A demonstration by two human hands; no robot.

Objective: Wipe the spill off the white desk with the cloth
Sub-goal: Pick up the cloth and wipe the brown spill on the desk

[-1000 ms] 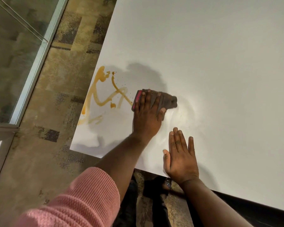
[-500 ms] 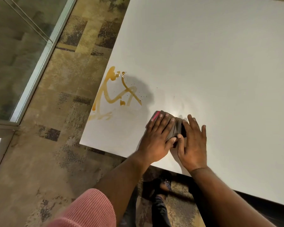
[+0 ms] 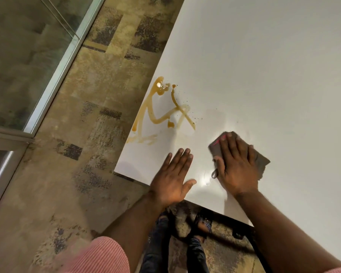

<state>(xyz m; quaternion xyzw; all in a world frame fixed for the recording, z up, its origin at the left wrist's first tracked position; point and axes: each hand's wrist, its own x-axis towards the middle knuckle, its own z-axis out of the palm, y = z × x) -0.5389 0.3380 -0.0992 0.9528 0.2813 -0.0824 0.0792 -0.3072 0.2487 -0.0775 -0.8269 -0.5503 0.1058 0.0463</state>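
An amber-brown spill (image 3: 161, 113) streaks the white desk (image 3: 274, 66) near its left corner, with small specks to its right. The grey cloth (image 3: 261, 160), with a pink edge, lies flat on the desk right of the spill. My right hand (image 3: 236, 166) presses down on the cloth, fingers spread over it. My left hand (image 3: 173, 178) rests flat on the desk near the front edge, fingers apart, holding nothing, just below the spill.
The desk's left and front edges meet at a corner (image 3: 115, 171) beside my left hand. Patterned carpet (image 3: 77, 174) lies below, and a glass partition with a metal frame (image 3: 53, 75) stands at the left. My feet (image 3: 185, 229) show under the desk's edge.
The cloth has passed from my left hand to my right hand and moved right of the spill. My left hand now lies flat and empty on the desk.
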